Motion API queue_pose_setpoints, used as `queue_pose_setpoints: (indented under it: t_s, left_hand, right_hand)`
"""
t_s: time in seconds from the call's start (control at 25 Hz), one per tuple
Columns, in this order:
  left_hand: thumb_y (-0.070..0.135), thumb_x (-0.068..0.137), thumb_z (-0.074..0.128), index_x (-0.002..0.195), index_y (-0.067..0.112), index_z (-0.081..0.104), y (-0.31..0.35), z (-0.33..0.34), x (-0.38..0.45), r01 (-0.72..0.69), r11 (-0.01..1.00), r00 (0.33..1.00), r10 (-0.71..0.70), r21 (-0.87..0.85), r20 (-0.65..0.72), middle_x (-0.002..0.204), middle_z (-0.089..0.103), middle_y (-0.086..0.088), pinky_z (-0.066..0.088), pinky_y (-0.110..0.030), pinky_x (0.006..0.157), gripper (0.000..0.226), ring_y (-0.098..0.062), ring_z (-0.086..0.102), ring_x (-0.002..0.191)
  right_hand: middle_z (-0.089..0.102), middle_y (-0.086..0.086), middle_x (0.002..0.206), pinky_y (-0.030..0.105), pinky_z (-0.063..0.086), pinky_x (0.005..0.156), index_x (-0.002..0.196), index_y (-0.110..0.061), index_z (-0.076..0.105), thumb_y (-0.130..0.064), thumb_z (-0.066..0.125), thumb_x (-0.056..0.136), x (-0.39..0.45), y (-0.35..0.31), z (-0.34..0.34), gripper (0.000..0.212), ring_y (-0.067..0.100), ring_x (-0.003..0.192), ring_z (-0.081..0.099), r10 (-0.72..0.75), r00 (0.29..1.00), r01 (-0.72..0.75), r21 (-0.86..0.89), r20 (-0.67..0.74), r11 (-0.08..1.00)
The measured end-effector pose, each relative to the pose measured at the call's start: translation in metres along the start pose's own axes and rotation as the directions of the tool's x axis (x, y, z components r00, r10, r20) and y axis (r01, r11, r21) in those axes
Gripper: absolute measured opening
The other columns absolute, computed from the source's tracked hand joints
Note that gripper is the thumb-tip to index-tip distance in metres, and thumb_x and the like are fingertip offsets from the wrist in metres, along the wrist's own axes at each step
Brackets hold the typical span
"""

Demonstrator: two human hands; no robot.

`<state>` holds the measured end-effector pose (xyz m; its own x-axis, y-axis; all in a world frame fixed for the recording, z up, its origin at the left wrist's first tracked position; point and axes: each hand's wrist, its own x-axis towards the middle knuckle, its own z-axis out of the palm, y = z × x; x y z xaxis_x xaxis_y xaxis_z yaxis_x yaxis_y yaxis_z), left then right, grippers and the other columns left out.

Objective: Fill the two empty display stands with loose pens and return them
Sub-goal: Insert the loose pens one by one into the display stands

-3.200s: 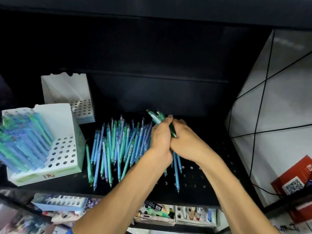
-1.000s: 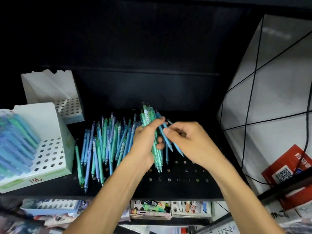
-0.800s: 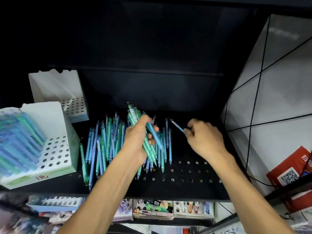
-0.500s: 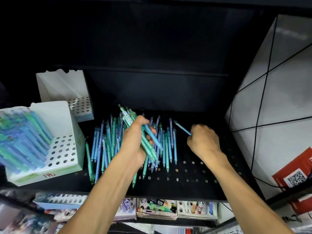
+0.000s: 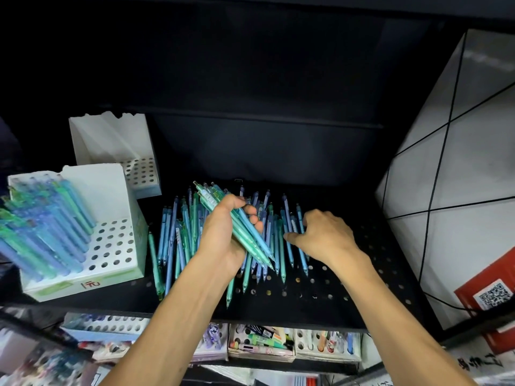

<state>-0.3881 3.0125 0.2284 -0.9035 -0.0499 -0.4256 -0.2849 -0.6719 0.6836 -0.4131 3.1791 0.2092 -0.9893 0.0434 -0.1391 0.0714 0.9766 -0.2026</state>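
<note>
My left hand grips a slanted bundle of green and blue pens above the pile. Loose blue and green pens lie fanned on the black perforated shelf. My right hand is down on the right side of the pile, with its fingers curled over two blue pens and the thumb pointing left. A white display stand at front left is partly filled with pens. A second white stand behind it holds none.
Below the shelf edge sits a lower shelf with trays of mixed stationery. A white tiled wall closes the right side, with a red box bearing a QR code and a black cable beside it. The shelf back is dark.
My right hand, which pinched a single blue pen in the air, has dropped onto the right side of the pile. My left hand keeps its bundle, shifted slightly left.
</note>
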Motion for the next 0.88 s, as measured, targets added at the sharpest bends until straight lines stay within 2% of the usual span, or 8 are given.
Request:
queue_pose_setpoints:
  t_s: [0.2, 0.32, 0.44, 0.64, 0.76, 0.88]
  left_hand:
    - [0.006, 0.089, 0.053, 0.081, 0.010, 0.056, 0.001, -0.005, 0.001, -0.008, 1.000, 1.000, 0.008, -0.013, -0.005, 0.060, 0.054, -0.003, 0.049, -0.026, 0.048, 0.009, -0.015, 0.048, 0.050]
    - [0.005, 0.088, 0.054, 0.083, 0.010, 0.056, 0.000, -0.005, -0.001, -0.013, 1.000, 1.000, 0.013, 0.004, 0.004, 0.061, 0.055, -0.003, 0.050, -0.027, 0.048, 0.007, -0.015, 0.048, 0.051]
    - [0.005, 0.088, 0.054, 0.084, 0.010, 0.057, -0.003, -0.004, -0.002, -0.009, 1.000, 1.000, 0.009, 0.020, 0.017, 0.061, 0.055, -0.002, 0.050, -0.027, 0.048, 0.008, -0.015, 0.048, 0.051]
    - [0.005, 0.088, 0.053, 0.083, 0.012, 0.056, -0.006, -0.002, -0.004, -0.010, 0.999, 0.999, 0.009, 0.036, 0.033, 0.062, 0.054, -0.002, 0.050, -0.027, 0.049, 0.009, -0.014, 0.048, 0.051]
    - [0.005, 0.088, 0.054, 0.083, 0.011, 0.057, -0.007, -0.001, -0.005, -0.011, 0.999, 0.999, 0.010, 0.038, 0.032, 0.062, 0.054, -0.002, 0.050, -0.027, 0.049, 0.009, -0.014, 0.048, 0.051]
    - [0.004, 0.088, 0.053, 0.083, 0.011, 0.056, -0.007, 0.000, -0.004, -0.019, 0.999, 0.999, 0.018, 0.038, 0.035, 0.061, 0.054, -0.002, 0.050, -0.027, 0.049, 0.009, -0.014, 0.048, 0.051]
  right_hand:
    - [0.057, -0.002, 0.087, 0.030, 0.042, 0.065, 0.090, -0.018, 0.052, -0.046, 0.066, 0.086, 0.001, 0.000, 0.003, 0.032, 0.021, 0.080, 0.057, 0.010, 1.000, -0.011, -0.031, -0.011, 0.999]
    - [0.057, -0.003, 0.082, 0.029, 0.040, 0.058, 0.088, -0.016, 0.055, -0.034, 0.068, 0.087, 0.006, 0.004, 0.002, 0.022, 0.018, 0.073, 0.058, 0.023, 0.999, -0.024, 0.011, 0.031, 1.000]
    - [0.057, -0.001, 0.080, 0.029, 0.044, 0.059, 0.093, -0.016, 0.058, -0.036, 0.065, 0.091, 0.011, 0.010, -0.002, 0.021, 0.020, 0.075, 0.060, 0.037, 0.997, -0.038, 0.012, 0.072, 0.999]
    - [0.047, -0.003, 0.080, 0.031, 0.044, 0.065, 0.113, -0.015, 0.057, -0.026, 0.058, 0.097, 0.013, 0.019, -0.007, 0.019, 0.019, 0.078, 0.055, -0.024, 0.993, 0.044, -0.178, 0.113, 0.983]
    - [0.049, -0.003, 0.086, 0.030, 0.046, 0.068, 0.114, -0.016, 0.055, -0.022, 0.057, 0.096, 0.010, 0.036, -0.013, 0.019, 0.019, 0.083, 0.057, 0.002, 0.988, 0.025, -0.171, 0.154, 0.985]
    - [0.050, -0.003, 0.089, 0.027, 0.041, 0.061, 0.112, -0.018, 0.055, -0.025, 0.055, 0.098, 0.004, 0.058, -0.019, 0.016, 0.016, 0.081, 0.055, 0.019, 0.982, 0.010, -0.153, 0.186, 0.988]
